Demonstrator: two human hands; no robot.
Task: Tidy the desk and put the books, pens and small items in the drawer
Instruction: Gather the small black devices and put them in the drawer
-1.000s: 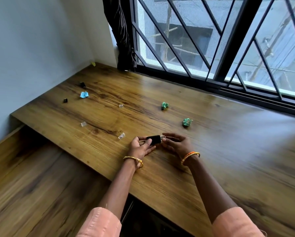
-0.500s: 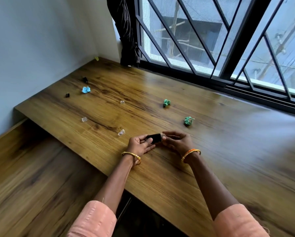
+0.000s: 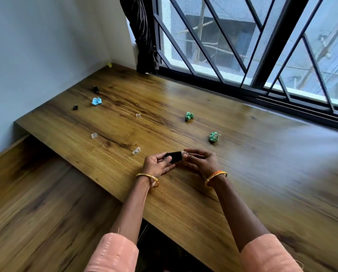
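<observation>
Both hands meet just above the wooden desk (image 3: 232, 173), near its front edge. My left hand (image 3: 156, 165) holds a small black block (image 3: 175, 156) between thumb and fingers. My right hand (image 3: 202, 160) pinches a tiny clear piece at the block's right end. Scattered on the desk are three clear plastic caps (image 3: 136, 150) (image 3: 94, 135) (image 3: 138, 115), two green crumpled paper balls (image 3: 213, 137) (image 3: 189, 116), a blue crumpled paper (image 3: 96, 101) and two small black pieces (image 3: 75, 107) (image 3: 95, 89).
A lower wooden surface (image 3: 37, 203) steps down at the left of the desk. A barred window (image 3: 242, 46) runs along the desk's far edge, with a dark curtain (image 3: 144, 36) in the corner. A white wall (image 3: 37, 46) bounds the left side.
The hands stay together on the black block with hardly any movement. The camera view has shifted slightly, bringing the desk a little closer.
</observation>
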